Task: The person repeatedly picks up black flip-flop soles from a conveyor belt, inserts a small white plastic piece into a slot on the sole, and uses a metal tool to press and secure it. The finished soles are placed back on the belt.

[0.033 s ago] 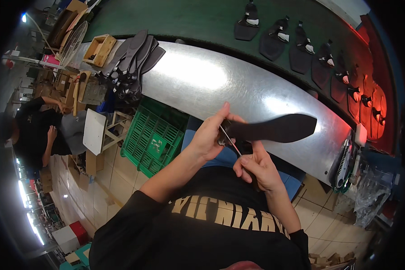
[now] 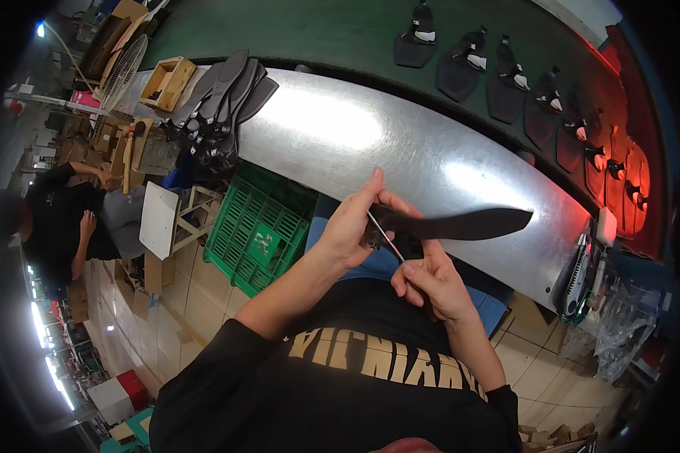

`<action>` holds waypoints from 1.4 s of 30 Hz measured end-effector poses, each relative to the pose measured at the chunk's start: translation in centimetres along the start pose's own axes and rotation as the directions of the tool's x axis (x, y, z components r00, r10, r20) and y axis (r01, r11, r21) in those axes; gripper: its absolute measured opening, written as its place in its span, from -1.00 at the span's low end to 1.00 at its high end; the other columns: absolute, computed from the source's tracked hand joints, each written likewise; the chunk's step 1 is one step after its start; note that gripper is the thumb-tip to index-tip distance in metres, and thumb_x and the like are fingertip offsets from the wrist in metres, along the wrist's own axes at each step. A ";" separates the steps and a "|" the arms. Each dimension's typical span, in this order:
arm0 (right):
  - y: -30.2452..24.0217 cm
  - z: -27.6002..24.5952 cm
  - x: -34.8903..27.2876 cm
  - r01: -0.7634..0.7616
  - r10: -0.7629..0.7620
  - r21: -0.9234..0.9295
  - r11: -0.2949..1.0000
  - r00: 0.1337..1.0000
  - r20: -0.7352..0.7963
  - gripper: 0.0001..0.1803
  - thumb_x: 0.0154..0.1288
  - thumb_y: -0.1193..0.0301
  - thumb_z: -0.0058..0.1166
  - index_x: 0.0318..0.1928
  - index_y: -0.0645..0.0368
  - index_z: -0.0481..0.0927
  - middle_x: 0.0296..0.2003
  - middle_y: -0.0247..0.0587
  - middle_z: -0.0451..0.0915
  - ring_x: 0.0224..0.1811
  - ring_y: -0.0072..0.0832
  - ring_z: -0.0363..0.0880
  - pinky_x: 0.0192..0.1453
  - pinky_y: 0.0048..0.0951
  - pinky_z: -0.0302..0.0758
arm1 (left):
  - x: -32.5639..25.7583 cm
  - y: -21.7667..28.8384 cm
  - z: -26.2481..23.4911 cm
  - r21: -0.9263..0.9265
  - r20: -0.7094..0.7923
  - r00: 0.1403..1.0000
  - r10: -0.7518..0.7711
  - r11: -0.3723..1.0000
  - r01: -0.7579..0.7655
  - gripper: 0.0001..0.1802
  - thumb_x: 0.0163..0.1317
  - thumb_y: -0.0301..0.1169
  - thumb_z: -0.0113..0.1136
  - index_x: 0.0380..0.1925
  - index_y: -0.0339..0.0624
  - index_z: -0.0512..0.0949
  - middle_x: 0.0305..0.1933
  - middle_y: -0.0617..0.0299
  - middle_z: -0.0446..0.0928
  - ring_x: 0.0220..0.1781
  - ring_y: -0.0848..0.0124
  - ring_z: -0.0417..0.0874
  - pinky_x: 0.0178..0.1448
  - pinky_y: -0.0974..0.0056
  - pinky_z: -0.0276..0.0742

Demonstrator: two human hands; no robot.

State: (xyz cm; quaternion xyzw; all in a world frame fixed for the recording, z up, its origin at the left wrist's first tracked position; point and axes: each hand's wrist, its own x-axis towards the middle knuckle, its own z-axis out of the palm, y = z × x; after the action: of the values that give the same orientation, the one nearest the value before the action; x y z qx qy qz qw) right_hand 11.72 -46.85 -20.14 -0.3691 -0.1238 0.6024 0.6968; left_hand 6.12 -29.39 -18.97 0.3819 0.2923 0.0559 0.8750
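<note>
My left hand (image 2: 349, 230) is closed round the strap end of a dark sandal (image 2: 472, 224) above the near edge of the metal table. The sandal's sole points to the right and is seen nearly edge-on. In a pinch, my right hand (image 2: 434, 281) grips a thin metal rod-like tool (image 2: 385, 235), which slants up and left to the strap end. Fingers of the right hand also reach up under the sole. What the tool's tip touches is hidden by my left hand.
A pile of dark sandals (image 2: 230, 90) and a wooden box (image 2: 166, 81) lie at the table's left. Several sandals stand along the green conveyor belt (image 2: 317, 34) under red light. A green crate (image 2: 253, 234) sits below. Another person (image 2: 60, 219) sits at far left.
The sandal has tilted in my left hand, so its sole now shows narrower, more edge-on. Both hands stay almost in place.
</note>
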 end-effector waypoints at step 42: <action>-2.8 3.0 1.1 0.121 -0.480 -0.767 0.630 0.837 -0.262 -0.41 0.35 0.54 -0.12 0.39 0.21 0.15 -0.60 -0.26 0.45 -0.58 -0.55 0.44 -0.45 -0.46 0.37 | 1.4 -3.1 3.2 -0.073 -0.093 0.985 0.147 0.985 -0.154 -0.30 0.33 0.29 -0.26 -0.38 -0.16 0.50 -0.57 0.26 0.50 -0.66 0.57 0.45 -0.62 0.48 0.35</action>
State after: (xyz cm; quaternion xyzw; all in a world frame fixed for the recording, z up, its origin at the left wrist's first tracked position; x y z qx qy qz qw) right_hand 12.25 -44.75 -16.53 -0.7131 -0.2506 0.2736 0.5949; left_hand 8.68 -33.17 -20.07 0.3646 0.2980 0.1499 0.8694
